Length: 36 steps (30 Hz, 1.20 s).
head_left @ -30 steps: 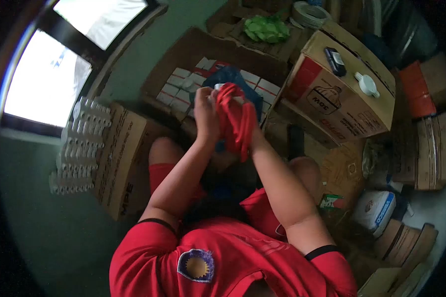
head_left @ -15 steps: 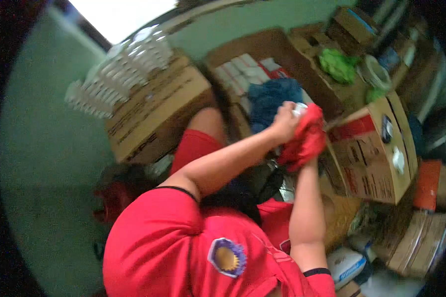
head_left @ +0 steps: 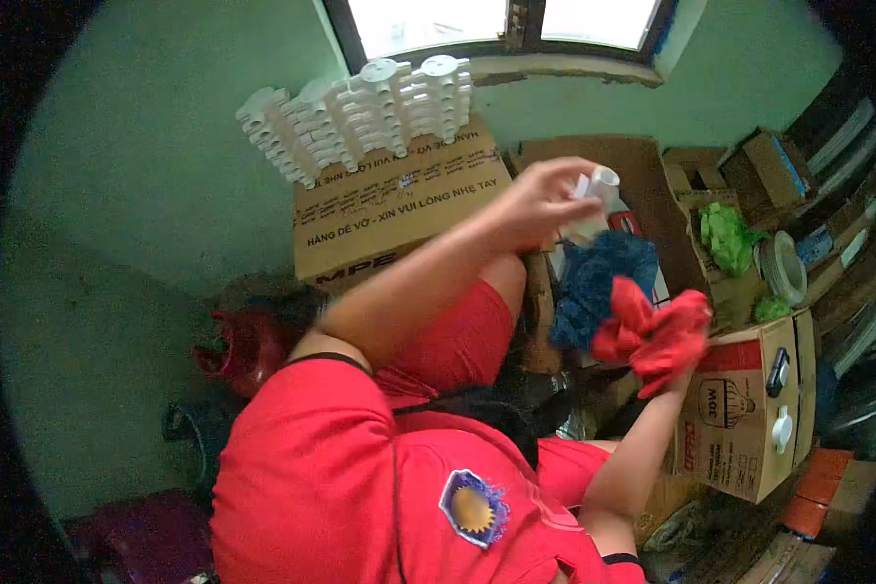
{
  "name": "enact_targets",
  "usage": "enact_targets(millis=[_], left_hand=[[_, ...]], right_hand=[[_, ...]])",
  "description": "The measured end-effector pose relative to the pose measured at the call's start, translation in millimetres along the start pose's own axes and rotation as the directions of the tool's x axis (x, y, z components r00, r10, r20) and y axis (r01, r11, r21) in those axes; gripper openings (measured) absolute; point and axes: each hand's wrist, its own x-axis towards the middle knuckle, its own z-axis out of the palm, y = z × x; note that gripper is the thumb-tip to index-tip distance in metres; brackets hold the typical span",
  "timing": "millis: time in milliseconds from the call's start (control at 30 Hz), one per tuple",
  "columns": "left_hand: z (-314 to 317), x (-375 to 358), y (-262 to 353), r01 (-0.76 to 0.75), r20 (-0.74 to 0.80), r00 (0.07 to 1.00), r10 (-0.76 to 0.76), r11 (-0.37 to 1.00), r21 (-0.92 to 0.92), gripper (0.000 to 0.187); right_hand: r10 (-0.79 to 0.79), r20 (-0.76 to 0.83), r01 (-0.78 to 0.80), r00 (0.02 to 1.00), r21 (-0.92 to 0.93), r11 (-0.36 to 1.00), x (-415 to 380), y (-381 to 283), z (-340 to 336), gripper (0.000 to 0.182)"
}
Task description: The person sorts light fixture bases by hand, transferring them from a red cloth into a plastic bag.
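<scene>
My left hand [head_left: 547, 206] is raised over the open carton, its fingers closed on a white plastic pipe fitting [head_left: 603, 185] with a round opening facing up. In my right hand [head_left: 686, 362] is a bunched red cloth [head_left: 652, 331], which covers most of the fingers. A dark blue cloth [head_left: 605, 277] lies just below the fitting, on the carton's contents. Beyond my left forearm, stacks of white plastic fittings [head_left: 384, 107] stand on a closed cardboard box [head_left: 399, 209].
At right, an upright carton [head_left: 725, 419] carries a dark phone-like object [head_left: 778, 372] and a white round fitting [head_left: 782, 428]. A green plastic bag [head_left: 725, 238] and a tape roll [head_left: 782, 268] lie behind it. A red gas cylinder [head_left: 248, 346] is at left, below the window [head_left: 438, 19].
My hands have come apart: the left moved up and away with the white fitting, and the right stays lower with the red cloth. The view has swung, showing more window.
</scene>
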Motion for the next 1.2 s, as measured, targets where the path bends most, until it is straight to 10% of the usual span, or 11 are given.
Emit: enact_targets(millis=[33, 100, 167, 267, 467, 1200], left_hand=[[-31.0, -0.6, 16.7, -0.155, -0.015, 0.984, 0.179, 0.886, 0.437, 0.054], [-80.4, -16.4, 78.4, -0.085, -0.098, 0.975, 0.201, 0.737, 0.671, 0.056], [-144.8, -28.6, 111.6, 0.036, -0.217, 0.945, 0.246, 0.580, 0.814, 0.064], [-238.7, -42.9, 151.4, 0.257, -0.302, 0.905, 0.299, 0.182, 0.949, 0.067], [-336.9, -48.6, 129.0, 0.420, -0.408, 0.884, 0.226, -0.005, 0.907, 0.061], [-377.5, -29.0, 107.2, 0.624, -0.643, 0.766, -0.025, -0.214, 0.752, 0.069]], right_hand=[[0.001, 0.105, 0.039, 0.995, -0.382, 0.923, -2.8, 4.2, -1.7, 0.027], [0.106, 0.279, 0.219, 0.955, -0.897, 0.384, -6.5, 13.0, 7.9, 0.028], [0.324, 0.280, 0.239, 0.904, -0.958, 0.159, -37.1, 1.2, 50.2, 0.033], [0.440, 0.243, 0.176, 0.865, -0.966, 0.188, -20.7, 2.2, 21.6, 0.031], [0.300, 0.142, 0.068, 0.943, -0.967, 0.244, 16.8, 10.5, -15.6, 0.038], [0.317, 0.042, -0.001, 0.947, -0.991, 0.135, 25.5, 16.2, -27.8, 0.045]])
